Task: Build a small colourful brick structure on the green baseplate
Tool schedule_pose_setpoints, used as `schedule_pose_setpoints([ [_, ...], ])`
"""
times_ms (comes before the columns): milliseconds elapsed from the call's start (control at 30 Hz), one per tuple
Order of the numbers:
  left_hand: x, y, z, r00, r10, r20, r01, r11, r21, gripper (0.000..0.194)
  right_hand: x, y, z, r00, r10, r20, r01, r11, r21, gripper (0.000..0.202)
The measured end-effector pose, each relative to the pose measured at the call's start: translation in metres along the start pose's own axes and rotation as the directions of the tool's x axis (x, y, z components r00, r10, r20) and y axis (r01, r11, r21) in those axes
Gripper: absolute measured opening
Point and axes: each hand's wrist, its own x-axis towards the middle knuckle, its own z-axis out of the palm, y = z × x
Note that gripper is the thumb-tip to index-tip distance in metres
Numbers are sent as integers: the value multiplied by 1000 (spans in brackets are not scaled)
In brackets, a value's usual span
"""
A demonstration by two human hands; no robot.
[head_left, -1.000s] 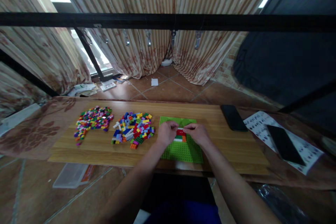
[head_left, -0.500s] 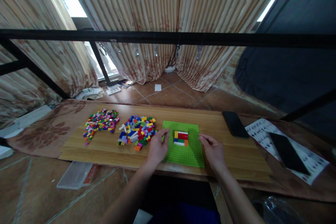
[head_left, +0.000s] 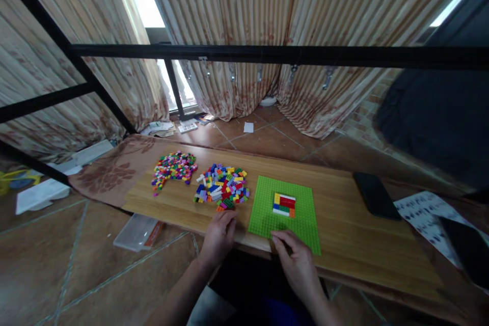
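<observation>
A green studded baseplate lies on the wooden board, with a small block of toy bricks in red, yellow, blue, white, green and orange built near its middle. To its left spreads a pile of larger toy bricks. My left hand is at the near edge of that pile, fingers curled together beside a dark green and an orange brick; whatever is in them is hidden. Over the baseplate's front edge, my right hand has thumb and fingertips pinched together. I cannot make out anything between them.
Smaller colourful pieces form another pile farther left on the wooden board. A black phone lies on the right, near a printed sheet and another dark flat object. A clear plastic box sits on the floor.
The view has turned left, so the scene sits farther right. My left hand has come back from the baseplate's left side to the pile's near edge; my right hand has moved to the plate's front edge.
</observation>
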Motion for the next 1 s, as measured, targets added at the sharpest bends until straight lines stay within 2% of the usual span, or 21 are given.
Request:
schedule_pose_setpoints([
  [200,-4,-10,-7,999,20,-29,-20,1000,24,18,-1,1,18,985,-133,107,145,983,-112,24],
  [500,-5,-6,-9,998,-49,-37,48,998,-28,20,2,12,13,977,-210,46,215,943,-256,23],
  [667,-7,-11,-16,986,-113,-120,109,993,-36,21,11,12,14,960,-279,1,261,896,-359,24],
  [800,-5,-18,-23,972,-156,-178,165,986,37,21,15,17,23,950,-311,14,288,863,-415,22],
  [1000,12,-12,-17,980,-155,-122,182,950,255,32,12,28,29,933,-358,28,338,851,-403,23],
])
